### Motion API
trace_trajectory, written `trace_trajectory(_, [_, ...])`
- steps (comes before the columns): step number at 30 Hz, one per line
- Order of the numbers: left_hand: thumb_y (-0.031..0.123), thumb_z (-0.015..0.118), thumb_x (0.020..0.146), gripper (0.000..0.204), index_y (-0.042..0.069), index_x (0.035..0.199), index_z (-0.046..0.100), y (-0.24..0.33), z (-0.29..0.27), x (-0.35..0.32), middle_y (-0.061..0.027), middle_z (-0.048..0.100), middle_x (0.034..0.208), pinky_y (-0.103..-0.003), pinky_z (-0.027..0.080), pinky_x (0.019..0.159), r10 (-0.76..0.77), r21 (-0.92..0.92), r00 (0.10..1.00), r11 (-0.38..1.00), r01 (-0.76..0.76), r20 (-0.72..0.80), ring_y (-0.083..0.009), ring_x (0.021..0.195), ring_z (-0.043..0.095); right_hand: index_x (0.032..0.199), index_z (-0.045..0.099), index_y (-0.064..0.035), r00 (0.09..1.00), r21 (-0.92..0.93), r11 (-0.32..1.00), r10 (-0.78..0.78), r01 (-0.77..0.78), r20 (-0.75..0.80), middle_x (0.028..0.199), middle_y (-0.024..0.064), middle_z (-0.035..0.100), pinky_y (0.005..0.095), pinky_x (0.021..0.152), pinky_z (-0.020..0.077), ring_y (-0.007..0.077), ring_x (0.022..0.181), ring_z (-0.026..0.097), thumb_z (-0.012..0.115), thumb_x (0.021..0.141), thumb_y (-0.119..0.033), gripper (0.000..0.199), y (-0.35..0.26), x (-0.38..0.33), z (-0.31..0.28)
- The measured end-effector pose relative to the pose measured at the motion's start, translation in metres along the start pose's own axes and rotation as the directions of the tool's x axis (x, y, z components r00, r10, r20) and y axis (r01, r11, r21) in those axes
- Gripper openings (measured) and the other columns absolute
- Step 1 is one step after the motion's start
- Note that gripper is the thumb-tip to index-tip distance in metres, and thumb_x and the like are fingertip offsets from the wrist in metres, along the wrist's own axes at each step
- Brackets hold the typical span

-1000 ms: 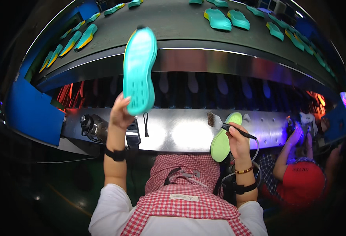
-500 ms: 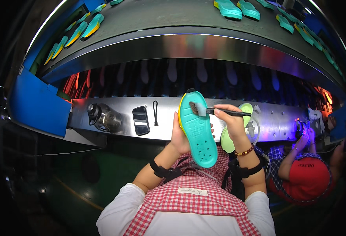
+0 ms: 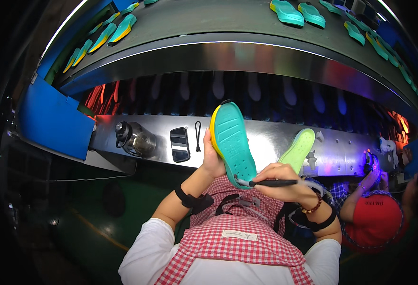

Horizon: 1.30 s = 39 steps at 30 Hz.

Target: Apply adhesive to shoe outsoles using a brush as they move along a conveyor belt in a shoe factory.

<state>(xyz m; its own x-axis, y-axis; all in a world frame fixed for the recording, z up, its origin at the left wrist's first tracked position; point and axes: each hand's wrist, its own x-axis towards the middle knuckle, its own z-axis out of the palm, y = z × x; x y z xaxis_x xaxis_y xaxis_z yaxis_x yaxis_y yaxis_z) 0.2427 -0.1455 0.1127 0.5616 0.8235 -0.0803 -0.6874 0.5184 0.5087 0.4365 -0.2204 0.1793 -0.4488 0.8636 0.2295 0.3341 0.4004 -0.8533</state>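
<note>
My left hand (image 3: 212,159) is closed around the left edge of a teal shoe sole (image 3: 232,137) with a yellow side wall. The sole is held tilted above the front of the metal bench, its inner face toward me. Pinched in my right hand (image 3: 285,191) is a brush with a black handle (image 3: 275,182). Its tip meets the small holes at the sole's near end; the bristles are hard to make out. Beside my right hand, a light green insole (image 3: 298,149) lies on the bench.
On the metal bench (image 3: 261,142) stand a clear bottle (image 3: 140,140) and a phone (image 3: 180,145) with a black strap loop (image 3: 198,135). Beyond runs a conveyor belt (image 3: 209,19) bearing several teal soles (image 3: 287,13). A co-worker in a red cap (image 3: 375,216) works at the right.
My right hand has moved the brush from the sole's far end down to its near end. The sole is slightly higher and tilted differently. The whole view has shifted a little.
</note>
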Motion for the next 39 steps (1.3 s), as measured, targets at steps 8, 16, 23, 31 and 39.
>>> trace_trajectory(8, [0.066, 0.015, 0.083, 0.075, 0.01, 0.129, 0.037, -0.015, 0.044, -0.009, -0.0144, 0.051, 0.118, -0.045, 0.041, 0.092, -0.104, -0.326, 0.99, 0.937, 0.129, 0.092, -0.0296, 0.104, 0.052, 0.089, 0.066, 0.0001, 0.972, 0.145, 0.989, 0.045, -0.011, -0.23, 0.085, 0.0119, 0.064, 0.0261, 0.069, 0.0481, 0.0167, 0.077, 0.061, 0.067, 0.072, -0.004, 0.018, -0.026, 0.032, -0.013])
trace_trajectory(16, [0.065, 0.014, 0.084, 0.075, 0.008, 0.127, 0.039, 0.001, 0.044, -0.009, -0.0139, 0.05, 0.12, -0.043, 0.043, 0.089, 0.019, -0.229, 0.987, 0.973, 0.018, 0.158, -0.0294, 0.105, 0.052, 0.09, 0.066, -0.0012, 0.986, 0.225, 0.974, 0.051, -0.015, -0.156, 0.088, 0.0113, 0.065, 0.0274, 0.073, 0.0487, 0.017, 0.081, 0.062, 0.068, 0.071, -0.004, 0.02, -0.028, 0.026, -0.017])
trace_trajectory(23, [0.074, 0.017, 0.076, 0.088, 0.001, 0.112, 0.049, 0.015, 0.063, -0.008, -0.0187, 0.057, 0.095, -0.043, 0.048, 0.073, 0.236, -0.06, 0.968, 0.969, -0.241, -0.083, -0.0309, 0.08, 0.058, 0.088, 0.066, -0.0025, 0.969, 0.193, 0.975, -0.057, 0.105, -0.241, 0.087, 0.0095, 0.065, 0.0296, 0.077, 0.0481, 0.02, 0.085, 0.061, 0.069, 0.068, 0.0, 0.021, -0.021, 0.02, -0.021])
trace_trajectory(31, [0.077, 0.017, 0.074, 0.092, 0.002, 0.117, 0.046, 0.038, 0.067, -0.008, -0.0215, 0.056, 0.099, -0.042, 0.049, 0.071, 0.44, -0.071, 0.893, 0.892, -0.447, -0.094, -0.032, 0.081, 0.058, 0.088, 0.066, -0.0029, 0.967, 0.19, 0.977, -0.051, 0.101, -0.25, 0.089, 0.0091, 0.065, 0.0313, 0.08, 0.0478, 0.0221, 0.086, 0.06, 0.07, 0.066, 0.002, 0.023, -0.018, 0.01, -0.021])
trace_trajectory(39, [0.071, 0.025, 0.078, 0.086, -0.001, 0.123, 0.041, 0.051, 0.073, -0.012, -0.0227, 0.048, 0.115, -0.043, 0.045, 0.082, 0.368, -0.174, 0.916, 0.924, -0.341, 0.158, -0.033, 0.098, 0.052, 0.092, 0.062, 0.0043, 0.984, 0.641, 0.766, 0.146, -0.049, -0.099, 0.097, 0.0179, 0.061, 0.0331, 0.086, 0.0467, 0.0238, 0.094, 0.059, 0.063, 0.073, 0.003, 0.019, -0.016, 0.007, -0.018])
